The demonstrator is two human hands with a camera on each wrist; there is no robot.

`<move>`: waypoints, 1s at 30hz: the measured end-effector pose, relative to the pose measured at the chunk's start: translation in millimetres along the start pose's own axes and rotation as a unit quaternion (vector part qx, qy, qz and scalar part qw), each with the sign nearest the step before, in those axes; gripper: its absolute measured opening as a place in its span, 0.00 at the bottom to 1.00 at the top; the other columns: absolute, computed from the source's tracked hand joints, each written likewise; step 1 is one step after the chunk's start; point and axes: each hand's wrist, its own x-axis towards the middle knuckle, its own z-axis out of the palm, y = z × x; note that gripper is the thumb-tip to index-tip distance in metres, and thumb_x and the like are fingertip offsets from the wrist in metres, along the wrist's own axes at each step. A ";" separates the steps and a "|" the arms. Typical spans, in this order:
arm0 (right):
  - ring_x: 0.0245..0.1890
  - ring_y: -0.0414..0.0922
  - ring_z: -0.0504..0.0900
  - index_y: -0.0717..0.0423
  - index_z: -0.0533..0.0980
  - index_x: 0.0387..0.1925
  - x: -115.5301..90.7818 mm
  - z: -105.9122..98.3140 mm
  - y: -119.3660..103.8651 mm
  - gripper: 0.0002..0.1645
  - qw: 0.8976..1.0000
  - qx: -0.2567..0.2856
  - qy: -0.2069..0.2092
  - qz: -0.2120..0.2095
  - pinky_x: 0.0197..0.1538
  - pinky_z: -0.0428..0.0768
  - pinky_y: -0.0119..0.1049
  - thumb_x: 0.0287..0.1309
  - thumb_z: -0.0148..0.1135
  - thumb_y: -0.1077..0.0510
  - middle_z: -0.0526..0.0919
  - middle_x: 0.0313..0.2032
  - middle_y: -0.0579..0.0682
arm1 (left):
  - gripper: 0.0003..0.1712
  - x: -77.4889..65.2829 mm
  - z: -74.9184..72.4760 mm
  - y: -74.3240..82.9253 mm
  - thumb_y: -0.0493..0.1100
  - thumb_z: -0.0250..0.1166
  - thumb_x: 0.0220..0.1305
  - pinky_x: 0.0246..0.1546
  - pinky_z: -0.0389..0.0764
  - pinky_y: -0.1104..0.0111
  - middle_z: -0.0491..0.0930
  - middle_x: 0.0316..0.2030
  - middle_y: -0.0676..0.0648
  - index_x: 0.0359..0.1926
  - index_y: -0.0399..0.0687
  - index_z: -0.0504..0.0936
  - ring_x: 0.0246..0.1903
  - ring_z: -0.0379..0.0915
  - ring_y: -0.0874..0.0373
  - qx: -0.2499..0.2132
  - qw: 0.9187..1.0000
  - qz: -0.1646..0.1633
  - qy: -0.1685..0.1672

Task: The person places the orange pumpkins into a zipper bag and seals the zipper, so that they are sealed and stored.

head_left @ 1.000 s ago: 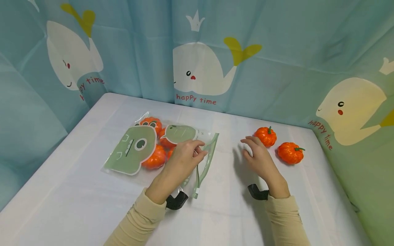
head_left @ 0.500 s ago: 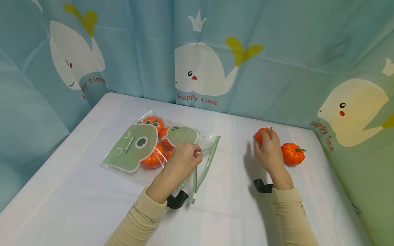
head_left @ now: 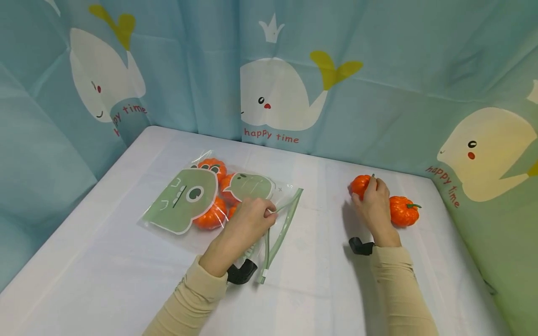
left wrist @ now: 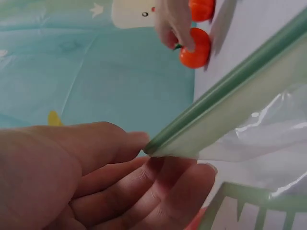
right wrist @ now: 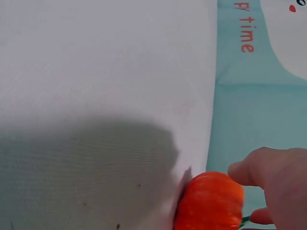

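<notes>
On the left of the table lies a clear zip bag (head_left: 170, 205) with green monster prints and several small orange toy pumpkins (head_left: 211, 214) inside. My left hand (head_left: 248, 219) pinches the green zip edge (left wrist: 225, 91) between thumb and fingers, and the bag's mouth gapes there. Over at the back right, my right hand (head_left: 374, 210) holds a small orange pumpkin (head_left: 359, 186) with a green stem; the thumb (right wrist: 247, 170) is against its side in the right wrist view. Another orange pumpkin (head_left: 403, 212) sits just right of that hand.
A white cloth covers the table (head_left: 105, 270). Pale blue curtains (head_left: 201, 84) with whale prints hang along its back and sides. A black wrist mount (head_left: 242, 272) sticks out under the left wrist, a second mount (head_left: 360, 246) by the right wrist.
My right hand has moved right and away from me to the back pumpkin and taken hold of it. The left hand stays at the bag, whose zip end has shifted slightly nearer to me.
</notes>
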 end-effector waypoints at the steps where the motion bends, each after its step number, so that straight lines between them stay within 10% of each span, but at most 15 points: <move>1: 0.67 0.73 0.55 0.79 0.50 0.69 1.1 0.9 0.7 0.42 1.000 -0.001 -0.006 0.003 0.69 0.58 0.67 0.65 0.55 0.59 0.54 0.67 0.79 | 0.10 0.2 0.1 -0.3 0.37 0.63 0.64 0.20 0.66 0.74 0.79 0.22 0.50 0.42 0.38 0.87 0.17 0.64 0.61 -0.003 1.000 0.003 0.001; 30: 0.60 0.70 0.59 0.80 0.54 0.65 23.6 3.0 4.1 0.42 0.995 -0.014 -0.037 0.093 0.63 0.69 0.65 0.68 0.58 0.50 0.52 0.63 0.74 | 0.16 2.0 -8.2 -0.5 0.39 0.66 0.65 0.29 0.81 0.74 0.87 0.37 0.47 0.53 0.40 0.84 0.25 0.80 0.64 -0.095 0.995 0.005 -0.001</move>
